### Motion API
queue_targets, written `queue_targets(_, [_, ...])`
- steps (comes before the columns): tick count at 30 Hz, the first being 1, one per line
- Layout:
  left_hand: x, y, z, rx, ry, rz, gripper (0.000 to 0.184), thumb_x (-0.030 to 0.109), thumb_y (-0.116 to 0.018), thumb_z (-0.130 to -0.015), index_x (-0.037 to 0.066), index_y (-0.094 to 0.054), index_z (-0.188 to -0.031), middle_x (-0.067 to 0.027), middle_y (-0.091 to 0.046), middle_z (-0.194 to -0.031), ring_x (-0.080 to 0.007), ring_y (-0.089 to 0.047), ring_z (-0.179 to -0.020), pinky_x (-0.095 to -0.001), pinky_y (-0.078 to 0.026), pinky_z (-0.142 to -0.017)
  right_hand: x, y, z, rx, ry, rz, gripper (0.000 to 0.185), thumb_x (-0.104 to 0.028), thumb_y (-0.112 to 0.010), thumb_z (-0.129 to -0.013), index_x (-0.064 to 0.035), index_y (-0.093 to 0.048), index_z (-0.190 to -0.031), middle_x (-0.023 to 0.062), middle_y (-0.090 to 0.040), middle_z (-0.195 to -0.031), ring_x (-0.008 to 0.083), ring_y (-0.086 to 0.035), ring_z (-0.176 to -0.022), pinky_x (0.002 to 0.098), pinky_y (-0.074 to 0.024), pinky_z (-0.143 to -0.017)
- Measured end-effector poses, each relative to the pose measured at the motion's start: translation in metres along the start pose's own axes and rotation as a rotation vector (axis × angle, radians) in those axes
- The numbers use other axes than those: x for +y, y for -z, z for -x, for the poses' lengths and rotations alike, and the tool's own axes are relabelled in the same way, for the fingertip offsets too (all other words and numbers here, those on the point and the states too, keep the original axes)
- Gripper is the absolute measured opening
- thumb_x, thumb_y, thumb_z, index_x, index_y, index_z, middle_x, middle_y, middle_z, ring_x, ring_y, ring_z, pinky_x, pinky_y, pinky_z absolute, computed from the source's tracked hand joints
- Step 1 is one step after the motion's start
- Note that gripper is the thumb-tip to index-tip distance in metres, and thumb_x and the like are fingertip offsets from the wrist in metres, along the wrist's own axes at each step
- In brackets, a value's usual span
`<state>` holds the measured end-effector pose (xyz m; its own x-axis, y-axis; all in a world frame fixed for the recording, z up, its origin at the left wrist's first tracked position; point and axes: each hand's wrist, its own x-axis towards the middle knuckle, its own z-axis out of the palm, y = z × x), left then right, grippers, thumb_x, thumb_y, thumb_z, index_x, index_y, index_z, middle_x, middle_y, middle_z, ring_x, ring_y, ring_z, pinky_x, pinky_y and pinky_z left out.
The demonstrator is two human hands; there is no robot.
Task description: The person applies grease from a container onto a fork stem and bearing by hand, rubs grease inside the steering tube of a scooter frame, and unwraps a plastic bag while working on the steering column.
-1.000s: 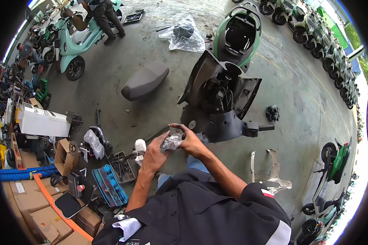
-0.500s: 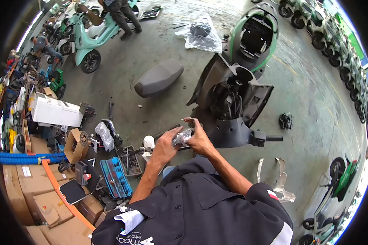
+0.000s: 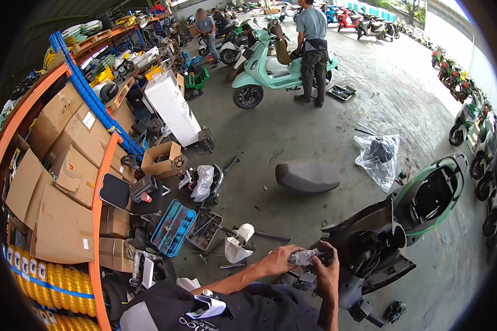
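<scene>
In front of my chest, my left hand (image 3: 280, 260) is closed on one end of a small dark part in crumpled clear plastic (image 3: 302, 257). My right hand (image 3: 329, 271) grips the other end, fingers bent around its dark side. What kind of part it is cannot be made out. Just beyond and to the right of my hands stands a partly stripped scooter (image 3: 370, 234) with dark body panels. Its handlebar (image 3: 364, 311) lies close to my right forearm. A dark grey scooter seat (image 3: 308, 176) rests on the floor ahead.
On the left are a blue toolbox (image 3: 174, 227), a parts tray (image 3: 204, 229) and an orange-and-blue rack (image 3: 98, 220) with cardboard boxes. A white cabinet (image 3: 173, 107) stands farther back. Ahead, a person (image 3: 313, 52) stands beside a mint scooter (image 3: 265, 77). A plastic bag (image 3: 378, 160) lies at right.
My view has swung left and up, bringing the rack and the standing person fully into sight. Both hands still hold the plastic-wrapped part, now lower and farther right in view.
</scene>
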<state>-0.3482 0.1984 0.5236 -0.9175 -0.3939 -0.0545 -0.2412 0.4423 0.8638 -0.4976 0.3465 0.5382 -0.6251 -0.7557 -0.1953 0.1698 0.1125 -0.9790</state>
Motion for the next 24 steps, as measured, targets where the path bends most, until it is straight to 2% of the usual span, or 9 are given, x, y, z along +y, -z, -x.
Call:
queue_targets(2, [-0.006, -0.002, 0.003, 0.039, 0.048, 0.043, 0.053, 0.009, -0.077, -0.083, 0.006, -0.062, -0.133, -0.0171, -0.067, -0.127, -0.0382, -0.064, -0.118, -0.0428, -0.052, -0.101, -0.03, 0.003, 0.004, 0.003, -0.062, 0.031, 0.053, 0.002, -0.071, -0.091, -0.0043, -0.053, -0.14, 0.0115, -0.064, -0.123, 0.0178, -0.064, -0.103, 0.0308, -0.0543, -0.089])
queue_targets(4, [-0.01, -0.002, 0.007, 0.064, 0.051, 0.036, 0.054, 0.009, -0.078, -0.082, 0.005, -0.062, -0.133, -0.0177, -0.068, -0.124, -0.0372, -0.066, -0.115, -0.0421, -0.053, -0.098, -0.036, 0.01, 0.001, 0.127, 0.082, 0.047, 0.05, 0.002, -0.069, -0.093, -0.0045, -0.053, -0.139, 0.0086, -0.071, -0.106, 0.0171, -0.069, -0.096, 0.03, -0.0555, -0.087])
queue_targets(6, [-0.016, -0.001, 0.01, 0.089, 0.051, 0.028, 0.055, 0.009, -0.08, -0.081, 0.005, -0.063, -0.133, -0.0183, -0.069, -0.122, -0.0362, -0.068, -0.112, -0.0414, -0.054, -0.095, -0.034, 0.029, -0.004, 0.208, 0.109, 0.051, 0.048, 0.004, -0.068, -0.093, -0.0039, -0.052, -0.139, 0.0104, -0.073, -0.102, 0.0176, -0.071, -0.094, 0.0298, -0.0555, -0.088])
queue_targets(7, [-0.019, -0.002, 0.011, 0.094, 0.075, 0.038, 0.054, 0.009, -0.079, -0.081, 0.005, -0.063, -0.132, -0.0179, -0.069, -0.124, -0.0372, -0.067, -0.115, -0.0416, -0.053, -0.097, -0.031, 0.042, -0.008, 0.222, 0.099, 0.024, 0.051, -0.002, -0.072, -0.093, -0.0029, -0.051, -0.14, 0.0103, -0.073, -0.105, 0.0169, -0.071, -0.096, 0.0296, -0.0538, -0.091])
queue_targets(12, [-0.022, 0.001, 0.019, 0.134, 0.137, 0.023, 0.052, 0.012, -0.079, -0.082, 0.005, -0.064, -0.132, -0.0185, -0.069, -0.126, -0.0383, -0.066, -0.116, -0.0418, -0.052, -0.098, 0.027, 0.117, -0.033, 0.531, 0.298, 0.135, 0.044, -0.001, -0.069, -0.095, 0.0001, -0.053, -0.136, 0.0112, -0.074, -0.1, 0.016, -0.07, -0.092, 0.029, -0.0551, -0.085])
queue_targets(16, [-0.016, 0.003, 0.021, 0.133, 0.176, 0.009, 0.055, 0.015, -0.081, -0.083, 0.006, -0.063, -0.133, -0.0188, -0.068, -0.128, -0.0379, -0.065, -0.119, -0.042, -0.052, -0.1, 0.076, 0.174, -0.051, 0.757, 0.263, 0.146, 0.022, -0.001, -0.066, -0.097, 0.0048, -0.069, -0.119, 0.0104, -0.075, -0.103, 0.0155, -0.07, -0.093, 0.0281, -0.0553, -0.085])
queue_targets(18, [-0.014, 0.003, 0.022, 0.133, 0.171, 0.004, 0.054, 0.016, -0.081, -0.083, 0.004, -0.063, -0.132, -0.0186, -0.068, -0.127, -0.0378, -0.066, -0.119, -0.0417, -0.052, -0.101, 0.101, 0.195, -0.061, 0.809, 0.234, -0.021, 0.018, 0.002, -0.064, -0.097, 0.0059, -0.073, -0.111, 0.0095, -0.075, -0.104, 0.0149, -0.07, -0.094, 0.0268, -0.0555, -0.085])
queue_targets(20, [-0.005, 0.003, 0.022, 0.139, 0.216, -0.007, 0.051, 0.015, -0.082, -0.082, 0.002, -0.065, -0.128, -0.0197, -0.07, -0.123, -0.037, -0.068, -0.114, -0.0394, -0.053, -0.098, 0.099, 0.202, -0.064, 0.824, 0.157, -0.248, 0.021, 0.002, -0.064, -0.095, 0.0066, -0.073, -0.114, 0.0102, -0.076, -0.105, 0.015, -0.07, -0.094, 0.026, -0.0556, -0.086])
queue_targets(24, [-0.012, -0.006, 0.023, 0.135, 0.262, -0.013, 0.05, 0.01, -0.083, -0.079, -0.002, -0.066, -0.125, -0.0197, -0.073, -0.116, -0.0314, -0.072, -0.108, -0.0375, -0.054, -0.094, 0.109, 0.217, -0.079, 0.92, 0.168, -0.173, 0.021, -0.001, -0.069, -0.094, 0.0069, -0.073, -0.113, 0.0089, -0.076, -0.103, 0.0144, -0.07, -0.092, 0.0271, -0.0551, -0.087])
